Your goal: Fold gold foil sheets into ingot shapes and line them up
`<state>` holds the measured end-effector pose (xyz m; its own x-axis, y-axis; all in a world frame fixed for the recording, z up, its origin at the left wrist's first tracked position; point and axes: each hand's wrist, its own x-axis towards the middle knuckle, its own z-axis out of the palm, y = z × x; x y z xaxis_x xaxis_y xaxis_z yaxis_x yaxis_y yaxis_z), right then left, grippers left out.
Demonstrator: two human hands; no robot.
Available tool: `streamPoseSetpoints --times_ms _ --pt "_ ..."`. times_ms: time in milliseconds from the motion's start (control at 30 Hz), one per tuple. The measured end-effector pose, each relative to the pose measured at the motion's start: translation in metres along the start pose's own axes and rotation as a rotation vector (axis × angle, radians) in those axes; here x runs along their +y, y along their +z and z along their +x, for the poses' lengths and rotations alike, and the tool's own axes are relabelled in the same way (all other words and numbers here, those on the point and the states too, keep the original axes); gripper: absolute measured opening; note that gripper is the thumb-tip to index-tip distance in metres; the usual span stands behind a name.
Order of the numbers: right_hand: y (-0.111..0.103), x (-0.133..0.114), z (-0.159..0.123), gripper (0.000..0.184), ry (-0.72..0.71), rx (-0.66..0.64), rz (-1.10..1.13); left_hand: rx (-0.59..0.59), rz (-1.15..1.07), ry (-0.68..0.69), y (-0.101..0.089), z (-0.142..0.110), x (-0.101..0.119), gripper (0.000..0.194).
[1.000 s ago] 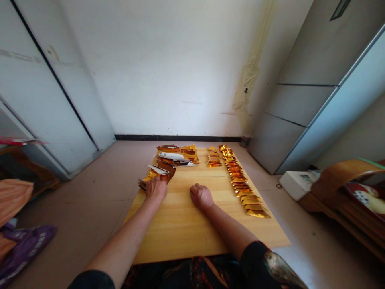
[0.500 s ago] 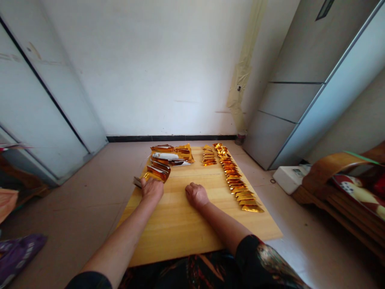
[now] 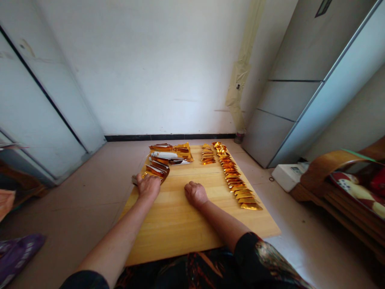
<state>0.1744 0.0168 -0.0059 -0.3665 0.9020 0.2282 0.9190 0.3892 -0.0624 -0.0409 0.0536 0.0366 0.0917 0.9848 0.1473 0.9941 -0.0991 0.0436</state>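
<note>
Pale wall (image 3: 144, 72) behind 1 wooden table (image 3: 180, 216), tiled floor (image 3: 87, 188) around.

We see the table (image 3: 192, 228) in front of the wall (image 3: 150, 72). Along its right edge, we find a long row of packets (image 3: 237, 187); a short row of packets (image 3: 207, 155) lies left of this row's far end. In the far left corner, we locate a pile of wrappers (image 3: 165, 155), with a bunch of wrappers (image 3: 157, 170) nearer us. We note the cabinet (image 3: 39, 100) left of the table, the refrigerator (image 3: 279, 112) to its right.
</note>
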Motion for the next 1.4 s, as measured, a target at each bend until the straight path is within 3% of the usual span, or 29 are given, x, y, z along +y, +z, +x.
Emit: streamPoseSetpoints --times_ms 100,567,900,1033,1133,1200,1300,1400 --pt "0.000 0.000 0.000 0.018 -0.006 0.009 0.000 0.106 0.095 -0.006 -0.004 -0.003 0.001 0.032" --pt "0.002 0.000 0.000 0.020 -0.001 0.028 0.014 0.342 0.093 -0.001 -0.019 -0.011 -0.003 0.031" --pt "-0.002 0.000 0.000 0.021 0.005 0.020 0.012 0.601 0.051 0.104 -0.029 -0.011 -0.007 0.024" --pt "-0.003 -0.001 0.000 0.020 0.007 0.015 0.037 0.712 -0.115 0.190 -0.038 -0.011 0.001 0.020" --pt "-0.001 0.000 0.000 0.020 0.016 0.023 0.100 0.720 -0.287 0.229 -0.042 -0.012 0.014 0.017" --pt "0.001 0.002 0.001 0.019 0.038 0.047 0.216 0.704 -0.439 0.181 -0.041 -0.014 0.027 0.013" --pt "0.000 0.010 0.004 0.023 0.143 0.103 0.586 0.646 -0.839 -0.016 -0.033 -0.018 0.048 0.014" --pt "-0.012 0.021 0.007 0.036 0.270 0.074 1.136 0.387 -1.413 -0.091 -0.020 -0.023 0.068 0.028"
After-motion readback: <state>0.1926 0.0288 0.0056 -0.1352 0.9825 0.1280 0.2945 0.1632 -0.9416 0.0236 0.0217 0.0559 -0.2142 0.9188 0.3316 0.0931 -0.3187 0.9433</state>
